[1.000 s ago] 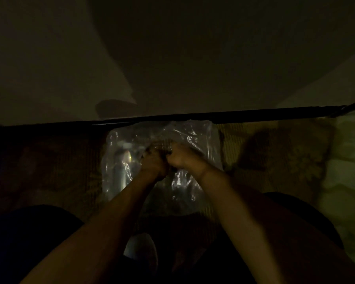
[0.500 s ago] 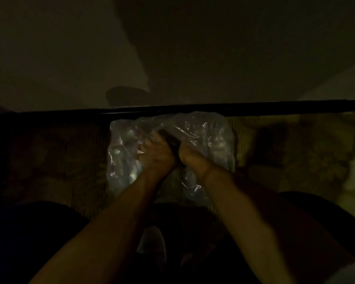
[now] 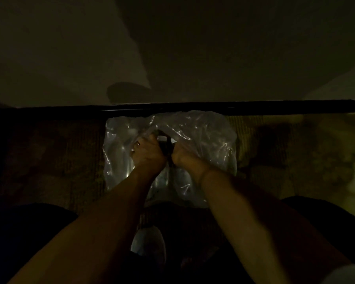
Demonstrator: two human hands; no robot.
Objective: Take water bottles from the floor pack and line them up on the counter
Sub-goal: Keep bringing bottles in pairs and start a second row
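The pack of bottles (image 3: 172, 152) lies on the floor (image 3: 275, 150) against the dark baseboard (image 3: 254, 108). Compared with a second ago, both hands have pushed deeper into the plastic wrap: left hand (image 3: 147, 150) fingers grip it; right hand (image 3: 179, 153) fingers are hidden, I cannot tell.

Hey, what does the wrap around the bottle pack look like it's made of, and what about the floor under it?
Wrap: thin clear plastic film, glossy; it crinkles and throws bright glints. Floor: probably patterned carpet or a rug, matte with faint ribbing, though the dim light leaves that uncertain.
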